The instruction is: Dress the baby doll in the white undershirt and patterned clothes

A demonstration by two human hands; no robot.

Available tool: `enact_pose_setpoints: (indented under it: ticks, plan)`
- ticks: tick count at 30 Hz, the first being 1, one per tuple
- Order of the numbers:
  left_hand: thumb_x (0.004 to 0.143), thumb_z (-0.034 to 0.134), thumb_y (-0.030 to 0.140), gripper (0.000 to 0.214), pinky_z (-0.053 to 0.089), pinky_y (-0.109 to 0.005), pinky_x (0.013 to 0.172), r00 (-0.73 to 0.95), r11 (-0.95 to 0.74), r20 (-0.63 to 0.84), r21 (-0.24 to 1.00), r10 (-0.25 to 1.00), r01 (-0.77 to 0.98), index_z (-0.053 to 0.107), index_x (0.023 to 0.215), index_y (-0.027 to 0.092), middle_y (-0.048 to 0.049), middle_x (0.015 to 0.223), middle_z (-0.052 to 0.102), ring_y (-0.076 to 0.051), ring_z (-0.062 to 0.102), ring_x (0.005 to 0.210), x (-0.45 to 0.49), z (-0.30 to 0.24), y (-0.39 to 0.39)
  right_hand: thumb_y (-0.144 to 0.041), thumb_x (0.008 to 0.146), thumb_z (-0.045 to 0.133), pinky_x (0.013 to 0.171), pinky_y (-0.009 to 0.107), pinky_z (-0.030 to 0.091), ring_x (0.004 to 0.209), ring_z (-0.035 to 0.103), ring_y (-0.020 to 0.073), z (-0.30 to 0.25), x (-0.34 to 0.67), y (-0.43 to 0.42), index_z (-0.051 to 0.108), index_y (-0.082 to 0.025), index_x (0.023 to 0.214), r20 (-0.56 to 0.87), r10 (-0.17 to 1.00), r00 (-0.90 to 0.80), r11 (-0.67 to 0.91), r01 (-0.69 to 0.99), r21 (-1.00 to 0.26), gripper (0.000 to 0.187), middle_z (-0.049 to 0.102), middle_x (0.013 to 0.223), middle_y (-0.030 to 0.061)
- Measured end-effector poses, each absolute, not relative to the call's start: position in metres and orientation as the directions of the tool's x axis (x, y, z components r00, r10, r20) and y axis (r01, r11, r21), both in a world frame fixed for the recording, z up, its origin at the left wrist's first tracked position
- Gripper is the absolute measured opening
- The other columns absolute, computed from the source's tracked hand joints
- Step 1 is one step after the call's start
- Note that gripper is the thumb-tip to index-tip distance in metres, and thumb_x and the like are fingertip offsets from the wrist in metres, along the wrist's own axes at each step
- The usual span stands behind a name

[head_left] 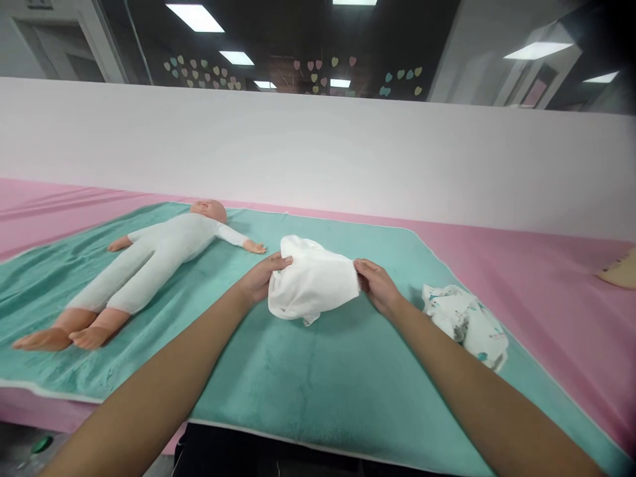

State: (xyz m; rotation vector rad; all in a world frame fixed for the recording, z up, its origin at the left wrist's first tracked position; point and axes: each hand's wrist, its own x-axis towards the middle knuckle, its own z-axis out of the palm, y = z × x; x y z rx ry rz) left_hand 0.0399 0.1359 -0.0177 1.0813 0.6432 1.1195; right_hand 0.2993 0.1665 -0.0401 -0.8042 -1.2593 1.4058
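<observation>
A plain white cloth garment (pixel 313 281) is bunched in the middle of the teal mat (pixel 308 384). My left hand (pixel 262 277) grips its left edge with fingers curled over the fabric. My right hand (pixel 377 283) pinches its right edge. The cloth is lifted slightly, sagging at the bottom between the two hands. A baby doll in a white bodysuit (pixel 154 258) lies on its back at the left of the mat, arms spread, its near hand close to my left hand.
A crumpled white cloth with a small teal print (pixel 467 321) lies on the mat at the right. The mat covers a pink surface (pixel 546 278) backed by a white wall panel (pixel 318 152). A tan object (pixel 621 270) shows at the far right edge.
</observation>
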Motion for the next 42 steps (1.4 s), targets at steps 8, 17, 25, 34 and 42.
enact_pose_setpoints:
  ticks: [8,17,25,34,42]
  plan:
    - [0.073,0.065,0.019,0.018,0.047,-0.024,0.064,0.219,0.0,0.112,0.89,0.969,-0.456,0.057,0.088,0.014,-0.0016,0.076,0.063,-0.014,0.06,0.067,0.042,-0.01,0.14,-0.046,0.068,0.069,0.053,0.02,0.041,0.061,0.053,0.0099,-0.05,0.39,0.195,0.052,-0.02,0.07,0.091,0.995,0.04,0.098,-0.282,-0.954,0.031,0.061,0.076,-0.0009]
    - [0.067,0.07,0.02,0.033,0.048,-0.024,0.059,0.553,0.132,0.096,0.925,0.828,-0.357,0.057,0.098,0.017,-0.0022,0.081,0.063,-0.015,0.061,0.069,0.057,-0.002,0.115,-0.043,0.074,0.066,0.096,0.037,0.039,0.119,0.045,0.0209,-0.028,0.329,0.148,0.052,-0.027,0.11,0.352,0.877,-0.328,0.368,-0.015,-0.93,0.042,0.051,0.127,0.0059]
    - [0.065,0.07,0.023,0.014,0.041,-0.024,0.055,0.781,0.119,-0.067,0.993,0.621,-0.009,0.062,0.074,0.015,-0.0007,0.07,0.059,-0.013,0.054,0.061,0.078,0.013,0.094,-0.033,0.075,0.065,0.075,0.03,0.043,0.077,0.052,0.0148,-0.001,0.299,0.105,0.062,-0.027,0.102,0.396,0.73,-0.557,0.589,0.218,-0.778,0.027,0.056,0.082,0.0002]
    - [0.073,0.056,0.028,0.011,0.035,-0.026,0.06,0.254,-0.349,0.24,0.604,0.937,0.717,0.059,0.08,0.021,0.0002,0.075,0.06,-0.017,0.053,0.069,0.073,0.02,0.106,-0.01,0.067,0.054,0.084,0.037,0.041,0.094,0.052,0.0199,0.017,0.343,0.122,0.046,-0.021,0.072,0.883,0.469,0.007,0.709,0.593,-0.381,0.015,0.055,0.095,0.0035]
    - [0.072,0.058,0.028,0.024,0.035,-0.028,0.065,-0.219,-0.141,0.65,0.454,0.728,0.88,0.052,0.095,0.023,-0.0013,0.08,0.058,-0.02,0.053,0.075,0.062,0.017,0.112,-0.008,0.07,0.044,0.076,0.033,0.044,0.081,0.057,0.0159,0.008,0.344,0.131,0.038,-0.022,0.075,0.798,0.545,0.257,0.647,0.477,-0.595,0.016,0.057,0.081,0.0011]
